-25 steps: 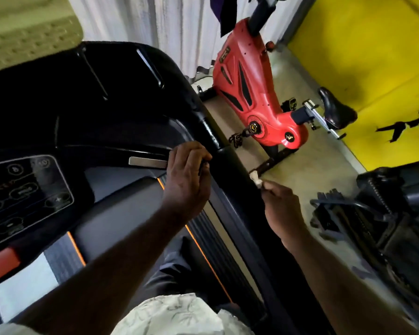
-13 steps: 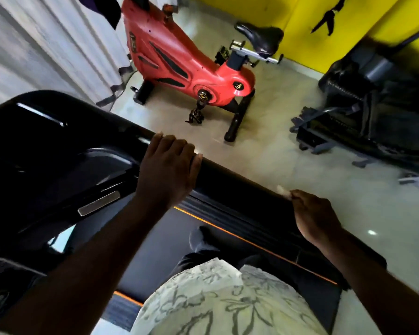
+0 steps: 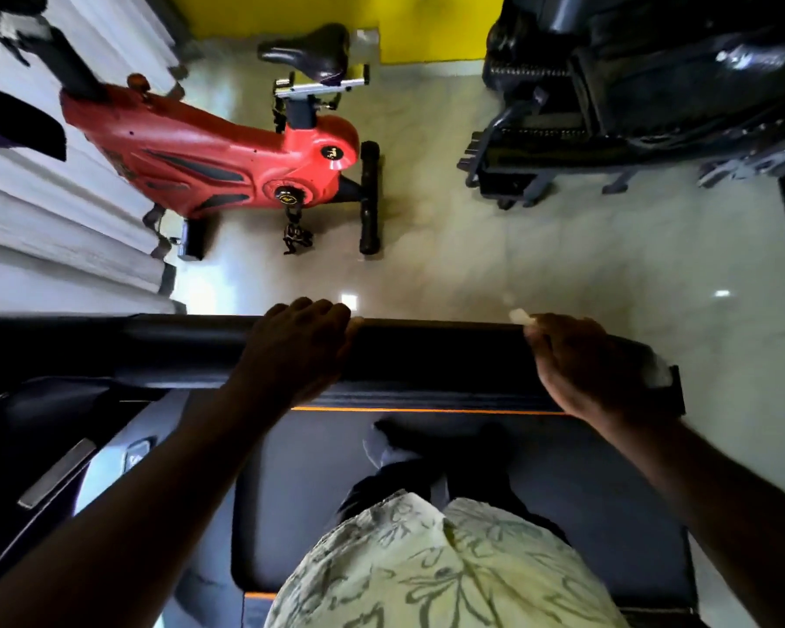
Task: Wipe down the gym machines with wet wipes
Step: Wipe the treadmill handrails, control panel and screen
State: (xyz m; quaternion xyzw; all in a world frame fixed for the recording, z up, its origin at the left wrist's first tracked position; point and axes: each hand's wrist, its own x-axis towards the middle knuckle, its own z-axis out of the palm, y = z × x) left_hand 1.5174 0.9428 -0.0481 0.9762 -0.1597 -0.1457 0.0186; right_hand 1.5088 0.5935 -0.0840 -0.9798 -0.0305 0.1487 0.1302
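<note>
Head view.

- Left hand [image 3: 298,344]: fingers curled over the top of the treadmill handrail [image 3: 440,349], gripping it; serves as a brace.
- Right hand [image 3: 581,360]: clenched on the wet wipe [image 3: 520,316], resting on the same handrail, well apart from the left hand with bare rail between them.
- Wet wipe: small white wad, mostly hidden inside the right hand; only a corner shows, beyond the fingertips at the rail's far edge. Whether it lies flat on the rail cannot be told.
- Treadmill deck [image 3: 313,491]: below both hands, on the near side of the rail, with an orange stripe [image 3: 427,409] just under them.
- Red exercise bike [image 3: 209,160]: on the floor [image 3: 540,256], beyond the left hand, well apart.
- Black machine [image 3: 631,83]: beyond the right hand, well apart.

Step in hand, as judged: wiping along the handrail. To do it well, spread the wipe wider under the fingers so more cloth meets the rail, press evenly, and draw it in one long pass over the top and the outer edge. The stretch under the left hand needs that hand lifted or shifted, or it goes unwiped.
</note>
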